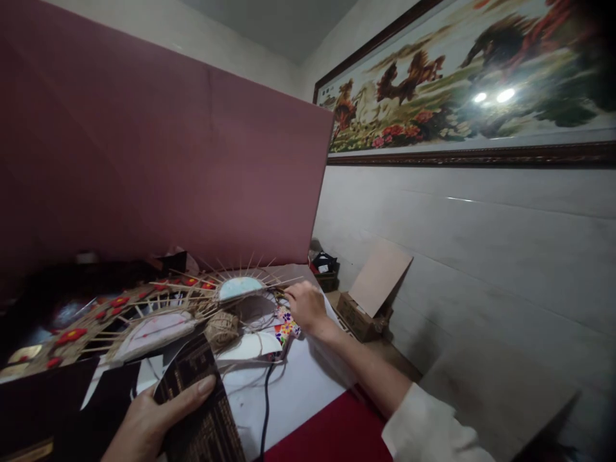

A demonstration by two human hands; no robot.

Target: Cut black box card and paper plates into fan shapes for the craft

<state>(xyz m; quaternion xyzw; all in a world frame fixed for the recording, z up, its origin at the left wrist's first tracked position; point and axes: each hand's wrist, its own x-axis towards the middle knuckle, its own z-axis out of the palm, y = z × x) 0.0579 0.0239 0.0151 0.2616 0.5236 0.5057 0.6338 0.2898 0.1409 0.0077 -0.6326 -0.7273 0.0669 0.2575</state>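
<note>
My left hand grips a dark piece of printed cardboard, thumb flat on its face. Farther off, my right hand is closed, its fingertips at a small, thin thing that I cannot make out. Beside those fingertips is a half-round craft piece with a pale blue centre and thin sticks fanning out. A ball of twine lies between the hands, near a white half-round piece and a flower-patterned piece. To the left, a larger stick fan carries twine and red flowers.
A black cable runs across the white tabletop beside a red surface. A pink panel stands behind the table. Right of it are a cardboard box, a leaning board and a framed horse picture on the wall.
</note>
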